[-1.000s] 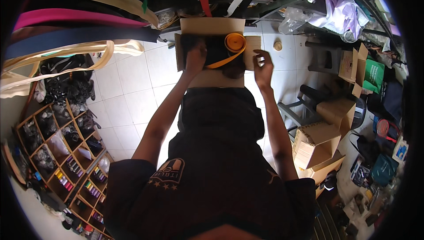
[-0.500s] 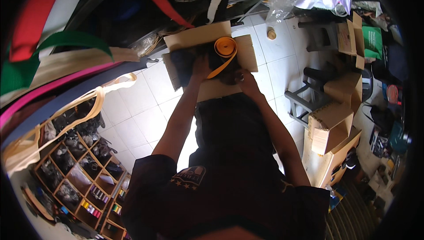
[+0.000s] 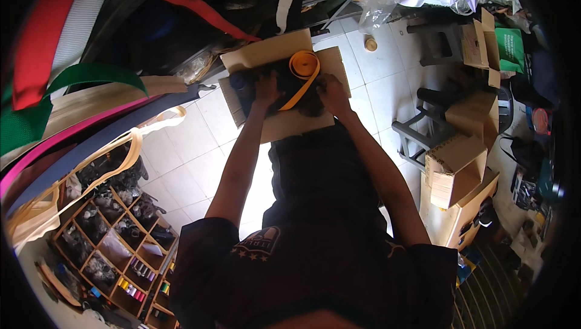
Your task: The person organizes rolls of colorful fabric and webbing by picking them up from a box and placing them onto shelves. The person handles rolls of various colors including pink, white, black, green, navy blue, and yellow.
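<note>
While your left hand (image 3: 266, 88) rests over the dark contents of the open cardboard box (image 3: 290, 127), fingers bent, you have your right hand (image 3: 331, 94) at the box's right side, fingers curled; whether either grips anything, I cannot tell. Between them, toward the far flap, sits the coiled orange strap (image 3: 304, 64), its loose tail slanting back toward you. Beyond the box, to the right, a small round tan object (image 3: 370, 44) lies on the white tiled floor (image 3: 378, 65).

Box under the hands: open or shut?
Open: the cardboard box has its flaps spread outward, with an orange strap coil and dark contents visible between them.
</note>
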A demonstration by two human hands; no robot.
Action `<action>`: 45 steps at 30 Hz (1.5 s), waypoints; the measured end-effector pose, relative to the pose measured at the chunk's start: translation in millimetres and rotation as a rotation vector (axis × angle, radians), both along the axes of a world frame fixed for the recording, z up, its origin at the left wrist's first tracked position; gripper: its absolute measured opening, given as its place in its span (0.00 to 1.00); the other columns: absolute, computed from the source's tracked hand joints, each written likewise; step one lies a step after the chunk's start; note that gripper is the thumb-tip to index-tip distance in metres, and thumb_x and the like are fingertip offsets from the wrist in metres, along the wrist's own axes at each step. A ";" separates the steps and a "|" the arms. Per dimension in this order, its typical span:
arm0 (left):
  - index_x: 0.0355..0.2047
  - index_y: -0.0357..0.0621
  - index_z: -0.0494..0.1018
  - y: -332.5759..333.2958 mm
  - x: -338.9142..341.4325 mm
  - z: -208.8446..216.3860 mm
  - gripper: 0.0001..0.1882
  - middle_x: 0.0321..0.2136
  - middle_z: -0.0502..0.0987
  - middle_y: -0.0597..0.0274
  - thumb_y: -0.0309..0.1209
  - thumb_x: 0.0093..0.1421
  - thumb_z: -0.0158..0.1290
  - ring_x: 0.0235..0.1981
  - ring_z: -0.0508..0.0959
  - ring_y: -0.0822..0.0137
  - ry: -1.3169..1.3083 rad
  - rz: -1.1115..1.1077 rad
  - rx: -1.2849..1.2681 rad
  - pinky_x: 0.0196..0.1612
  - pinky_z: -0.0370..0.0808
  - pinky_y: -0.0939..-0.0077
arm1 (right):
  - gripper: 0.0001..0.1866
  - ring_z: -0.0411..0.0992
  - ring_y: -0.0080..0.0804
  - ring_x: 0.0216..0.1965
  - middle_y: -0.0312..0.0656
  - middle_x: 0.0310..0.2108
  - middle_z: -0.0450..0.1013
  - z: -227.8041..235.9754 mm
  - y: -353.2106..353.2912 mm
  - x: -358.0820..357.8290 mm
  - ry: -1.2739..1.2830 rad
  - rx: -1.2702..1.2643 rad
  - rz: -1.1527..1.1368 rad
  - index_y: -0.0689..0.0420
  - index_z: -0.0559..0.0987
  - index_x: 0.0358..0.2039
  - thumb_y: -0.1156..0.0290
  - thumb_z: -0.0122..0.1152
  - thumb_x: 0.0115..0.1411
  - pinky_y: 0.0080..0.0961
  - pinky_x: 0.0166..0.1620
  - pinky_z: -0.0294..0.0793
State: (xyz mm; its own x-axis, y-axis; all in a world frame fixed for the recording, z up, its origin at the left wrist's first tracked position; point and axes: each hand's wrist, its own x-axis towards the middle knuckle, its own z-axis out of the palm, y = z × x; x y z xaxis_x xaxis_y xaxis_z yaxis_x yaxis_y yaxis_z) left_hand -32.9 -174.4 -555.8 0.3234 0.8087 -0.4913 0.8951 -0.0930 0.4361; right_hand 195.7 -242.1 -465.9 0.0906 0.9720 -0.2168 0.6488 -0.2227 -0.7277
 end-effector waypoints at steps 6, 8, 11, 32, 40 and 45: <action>0.47 0.47 0.72 -13.3 -23.9 35.6 0.32 0.45 0.78 0.49 0.35 0.41 0.71 0.52 0.76 0.49 -0.459 0.216 -0.046 0.50 0.73 0.57 | 0.17 0.75 0.48 0.45 0.52 0.43 0.74 15.4 1.2 -4.2 0.027 -0.021 0.037 0.62 0.75 0.47 0.78 0.59 0.56 0.38 0.49 0.74; 0.46 0.44 0.74 -20.6 -27.9 56.1 0.30 0.41 0.80 0.47 0.33 0.41 0.70 0.46 0.80 0.54 -0.546 0.270 0.079 0.47 0.75 0.65 | 0.18 0.75 0.47 0.46 0.52 0.44 0.74 16.1 2.3 -1.7 0.024 -0.007 0.056 0.62 0.75 0.48 0.78 0.60 0.55 0.38 0.50 0.74; 0.47 0.44 0.76 -14.7 -31.4 113.9 0.29 0.44 0.79 0.47 0.32 0.42 0.71 0.46 0.80 0.55 -0.602 0.407 0.032 0.47 0.75 0.65 | 0.23 0.73 0.45 0.49 0.50 0.45 0.73 14.6 4.5 2.1 0.126 0.091 0.111 0.61 0.74 0.51 0.77 0.66 0.53 0.37 0.53 0.72; 0.55 0.28 0.68 -4.2 -2.3 316.2 0.31 0.50 0.76 0.49 0.29 0.55 0.66 0.52 0.76 0.65 -1.191 0.624 0.006 0.55 0.72 0.74 | 0.27 0.72 0.28 0.51 0.46 0.51 0.74 225.8 53.1 -26.5 0.928 0.252 -0.094 0.65 0.72 0.57 0.77 0.68 0.57 0.23 0.55 0.71; 0.52 0.31 0.69 -3.7 19.8 417.2 0.25 0.41 0.79 0.54 0.35 0.60 0.61 0.38 0.81 0.70 -1.128 0.556 0.035 0.34 0.78 0.77 | 0.27 0.74 0.30 0.49 0.48 0.48 0.76 317.2 62.8 -15.1 0.865 0.598 -0.206 0.67 0.73 0.56 0.76 0.69 0.56 0.25 0.54 0.72; 0.51 0.31 0.68 18.4 36.5 465.7 0.22 0.36 0.79 0.53 0.36 0.64 0.57 0.22 0.82 0.66 -1.370 0.472 0.251 0.23 0.74 0.80 | 0.24 0.76 0.26 0.42 0.47 0.42 0.79 374.4 81.6 -16.7 0.849 0.812 -0.192 0.69 0.74 0.53 0.77 0.68 0.57 0.22 0.50 0.73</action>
State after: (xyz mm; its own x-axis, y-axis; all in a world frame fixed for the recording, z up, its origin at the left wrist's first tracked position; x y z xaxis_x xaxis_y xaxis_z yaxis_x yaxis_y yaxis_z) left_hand 3.5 -156.0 -90.1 0.0980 0.9852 0.1405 -0.2264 -0.1154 0.9672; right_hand 179.0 -160.5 -91.6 0.3747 0.8388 0.3950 -0.1026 0.4610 -0.8815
